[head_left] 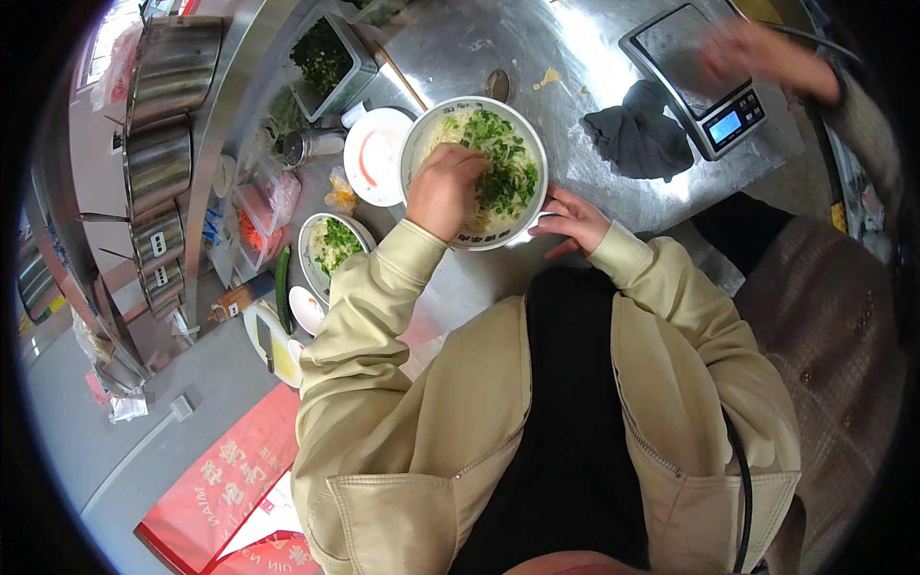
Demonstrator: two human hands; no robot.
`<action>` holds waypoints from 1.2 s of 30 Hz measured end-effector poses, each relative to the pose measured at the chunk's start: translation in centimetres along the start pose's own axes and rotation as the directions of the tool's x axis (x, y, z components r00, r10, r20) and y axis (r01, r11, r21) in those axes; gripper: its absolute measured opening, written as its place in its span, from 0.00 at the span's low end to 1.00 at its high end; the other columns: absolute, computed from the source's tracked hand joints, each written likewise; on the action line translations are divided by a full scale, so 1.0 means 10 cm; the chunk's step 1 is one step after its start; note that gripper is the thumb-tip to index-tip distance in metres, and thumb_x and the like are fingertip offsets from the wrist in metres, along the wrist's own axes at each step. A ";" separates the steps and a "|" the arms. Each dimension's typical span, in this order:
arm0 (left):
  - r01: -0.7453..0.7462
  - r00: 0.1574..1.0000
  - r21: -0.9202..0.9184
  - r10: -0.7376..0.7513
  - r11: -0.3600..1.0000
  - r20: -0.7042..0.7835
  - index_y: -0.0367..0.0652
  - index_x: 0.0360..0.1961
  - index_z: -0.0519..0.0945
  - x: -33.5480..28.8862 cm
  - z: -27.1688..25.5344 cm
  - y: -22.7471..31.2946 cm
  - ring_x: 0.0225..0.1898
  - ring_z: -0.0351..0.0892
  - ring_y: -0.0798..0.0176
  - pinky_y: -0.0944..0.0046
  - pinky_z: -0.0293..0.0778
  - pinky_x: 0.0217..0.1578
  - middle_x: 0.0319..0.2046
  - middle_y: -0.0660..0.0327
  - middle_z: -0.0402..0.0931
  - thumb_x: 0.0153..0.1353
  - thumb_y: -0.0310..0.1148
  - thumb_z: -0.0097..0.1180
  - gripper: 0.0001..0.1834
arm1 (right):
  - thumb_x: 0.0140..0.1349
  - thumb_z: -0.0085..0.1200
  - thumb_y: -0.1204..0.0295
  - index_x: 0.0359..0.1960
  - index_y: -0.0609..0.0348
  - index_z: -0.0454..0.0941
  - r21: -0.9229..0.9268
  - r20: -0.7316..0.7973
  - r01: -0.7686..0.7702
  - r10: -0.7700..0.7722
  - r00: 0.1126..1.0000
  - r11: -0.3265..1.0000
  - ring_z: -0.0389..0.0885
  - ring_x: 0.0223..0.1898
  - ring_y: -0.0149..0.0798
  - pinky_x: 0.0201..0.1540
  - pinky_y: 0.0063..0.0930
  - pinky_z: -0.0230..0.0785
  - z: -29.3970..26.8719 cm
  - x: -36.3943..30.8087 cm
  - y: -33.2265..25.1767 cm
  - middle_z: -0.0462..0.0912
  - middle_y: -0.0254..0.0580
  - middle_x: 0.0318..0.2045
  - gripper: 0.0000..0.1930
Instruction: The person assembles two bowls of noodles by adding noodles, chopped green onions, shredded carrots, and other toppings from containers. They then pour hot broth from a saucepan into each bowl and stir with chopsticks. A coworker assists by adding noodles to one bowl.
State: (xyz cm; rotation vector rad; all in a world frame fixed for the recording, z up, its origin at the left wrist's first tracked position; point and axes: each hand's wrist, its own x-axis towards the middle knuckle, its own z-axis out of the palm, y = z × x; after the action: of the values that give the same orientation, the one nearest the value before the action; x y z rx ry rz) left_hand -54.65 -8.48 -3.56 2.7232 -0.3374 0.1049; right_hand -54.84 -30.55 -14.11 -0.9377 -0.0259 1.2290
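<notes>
A white bowl [415,144] with dark printing inside its rim holds pale noodles under chopped greens [503,144]. My left hand [448,190] reaches over its near left side, fingers closed and bent down against the greens. The fingertips are hidden, so what they grip cannot be made out. At the lower right rim is my right hand [577,222], its fingers spread beside the bowl, some seeming to touch it. A second bowl [305,251] of noodles and greens stands left of my left sleeve, and a white dish [378,158] with a red streak adjoins the first bowl.
Another person's blurred hand [757,56] hovers over a digital scale [733,123] at right. A dark cloth [637,132] lies beside it on the metal table [575,91]. Left are a tub of chopped greens [326,62], a jar [297,148], a cucumber [283,287] and a knife [265,343].
</notes>
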 end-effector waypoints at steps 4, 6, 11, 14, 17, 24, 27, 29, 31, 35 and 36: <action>-0.018 0.991 0.133 0.000 0.991 0.132 0.43 0.21 0.78 -0.05 0.00 0.01 0.31 0.77 0.53 0.57 0.74 0.34 0.25 0.59 0.78 0.50 0.30 0.59 0.04 | 0.61 0.52 0.66 0.69 0.48 0.49 0.022 0.002 -0.009 0.009 1.000 1.000 0.75 0.53 0.36 0.37 0.32 0.77 -0.01 0.04 0.00 0.71 0.37 0.56 0.35; -0.161 0.984 0.227 0.137 0.961 0.118 0.44 0.26 0.78 0.01 -0.06 0.00 0.28 0.78 0.53 0.57 0.74 0.28 0.24 0.58 0.78 0.53 0.33 0.58 0.05 | 0.62 0.50 0.67 0.69 0.47 0.49 0.039 -0.001 0.006 -0.006 1.000 0.999 0.75 0.53 0.36 0.36 0.33 0.77 -0.02 0.04 -0.01 0.69 0.37 0.58 0.34; 0.020 0.955 0.222 -0.084 0.975 0.283 0.45 0.38 0.77 0.05 -0.14 0.06 0.29 0.77 0.53 0.49 0.68 0.52 0.20 0.58 0.75 0.51 0.29 0.56 0.11 | 0.61 0.54 0.67 0.71 0.45 0.43 0.070 0.006 -0.029 0.029 1.000 0.997 0.71 0.57 0.39 0.42 0.43 0.75 -0.12 0.06 -0.05 0.66 0.38 0.60 0.40; -0.171 0.985 0.151 0.166 0.974 0.047 0.43 0.39 0.77 0.14 -0.18 -0.06 0.35 0.77 0.50 0.47 0.62 0.58 0.25 0.54 0.75 0.45 0.23 0.56 0.16 | 0.59 0.59 0.68 0.70 0.47 0.46 0.109 -0.077 -0.039 0.048 0.996 0.993 0.72 0.56 0.39 0.39 0.39 0.77 -0.15 0.07 -0.03 0.65 0.40 0.61 0.41; 0.022 0.995 -0.129 -0.010 0.991 0.097 0.44 0.49 0.76 0.13 -0.25 -0.13 0.38 0.77 0.47 0.55 0.70 0.52 0.38 0.51 0.77 0.46 0.22 0.55 0.24 | 0.57 0.61 0.69 0.68 0.50 0.51 0.079 -0.188 0.036 -0.021 0.982 0.996 0.78 0.46 0.37 0.35 0.31 0.77 -0.13 0.02 -0.10 0.70 0.36 0.50 0.39; 0.219 0.976 0.106 -0.219 0.970 -0.012 0.52 0.43 0.82 -0.09 -0.37 -0.03 0.48 0.77 0.54 0.43 0.54 0.61 0.37 0.60 0.82 0.51 0.20 0.53 0.19 | 0.50 0.63 0.71 0.32 0.53 0.83 -0.944 -0.052 0.253 -0.852 0.521 0.212 0.74 0.26 0.34 0.29 0.27 0.67 0.18 0.06 -0.66 0.72 0.33 0.24 0.07; 0.177 0.982 0.181 -0.161 0.967 -0.100 0.53 0.42 0.83 -0.27 -0.36 0.05 0.55 0.72 0.55 0.38 0.48 0.63 0.46 0.61 0.79 0.51 0.21 0.55 0.18 | 0.48 0.64 0.68 0.30 0.52 0.83 -0.992 0.084 0.127 -0.838 0.539 -0.018 0.76 0.28 0.41 0.31 0.32 0.70 0.35 0.32 -0.78 0.74 0.35 0.24 0.07; 0.246 0.964 0.140 -0.226 0.959 -0.143 0.52 0.41 0.83 -0.46 -0.36 0.13 0.54 0.73 0.55 0.38 0.49 0.62 0.49 0.61 0.77 0.52 0.22 0.55 0.17 | 0.48 0.63 0.65 0.28 0.51 0.84 -0.997 0.077 0.053 -0.795 0.601 -0.057 0.77 0.31 0.44 0.34 0.35 0.71 0.42 0.43 -0.77 0.76 0.36 0.26 0.07; 0.307 0.945 0.109 -0.289 0.945 -0.156 0.51 0.43 0.82 -0.64 -0.37 0.18 0.54 0.73 0.55 0.39 0.51 0.62 0.49 0.61 0.77 0.53 0.22 0.56 0.17 | 0.50 0.60 0.63 0.26 0.50 0.83 -0.999 0.018 -0.009 -0.722 0.692 -0.034 0.77 0.34 0.46 0.37 0.37 0.71 0.47 0.51 -0.75 0.78 0.37 0.29 0.07; 0.387 0.910 0.032 -0.375 0.922 -0.177 0.50 0.46 0.80 -0.95 -0.40 0.24 0.52 0.73 0.56 0.41 0.53 0.61 0.51 0.61 0.76 0.52 0.23 0.58 0.19 | 0.49 0.61 0.62 0.22 0.51 0.83 -0.993 0.011 -0.076 -0.729 0.684 -0.086 0.78 0.32 0.45 0.36 0.37 0.71 0.51 0.57 -0.74 0.78 0.38 0.27 0.08; 0.397 0.904 0.018 -0.387 0.918 -0.181 0.50 0.46 0.80 -1.01 -0.41 0.24 0.52 0.73 0.56 0.41 0.54 0.61 0.51 0.61 0.75 0.52 0.23 0.58 0.18 | 0.48 0.62 0.63 0.22 0.52 0.83 -0.990 0.031 -0.081 -0.740 0.672 -0.114 0.78 0.31 0.45 0.35 0.36 0.72 0.51 0.58 -0.74 0.78 0.38 0.25 0.07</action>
State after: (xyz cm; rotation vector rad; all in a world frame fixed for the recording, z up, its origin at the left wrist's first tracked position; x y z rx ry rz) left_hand -65.12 -6.83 -0.09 2.7495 0.2706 0.2398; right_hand -49.32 -23.05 -8.87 -2.4273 -0.7928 -0.0013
